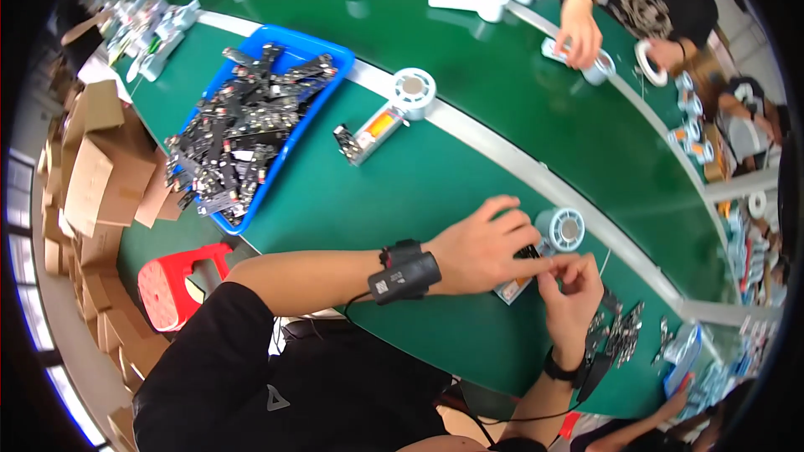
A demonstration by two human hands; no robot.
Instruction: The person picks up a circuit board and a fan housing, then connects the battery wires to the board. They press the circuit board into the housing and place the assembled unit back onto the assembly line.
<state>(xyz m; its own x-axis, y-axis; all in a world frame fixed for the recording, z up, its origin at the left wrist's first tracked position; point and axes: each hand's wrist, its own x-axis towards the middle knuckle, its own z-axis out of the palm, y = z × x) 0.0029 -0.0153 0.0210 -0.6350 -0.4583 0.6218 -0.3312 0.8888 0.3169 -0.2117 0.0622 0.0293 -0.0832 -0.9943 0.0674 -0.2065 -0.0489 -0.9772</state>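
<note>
Under both of my hands lies a pale blue handheld fan housing [559, 230] with a round head and an opened handle. A small black circuit board [527, 254] shows at the fingers of my left hand [486, 247], which are bent and closed over it above the handle. My right hand [573, 293] meets it from the right, thumb and index finger pinched together; what lies between them is hidden. Further left on the bench is another fan housing [414, 94], with an orange battery [378, 125] in its handle and a black board at the handle's end.
A blue tray [306, 121] heaped with black circuit boards stands at the left. More loose boards [624, 333] lie right of my right hand. Beyond a pale rail runs a green belt [502, 75] carrying fan parts; a co-worker's hand [579, 33] reaches there. A red stool [167, 289] and cardboard boxes [105, 176] stand left.
</note>
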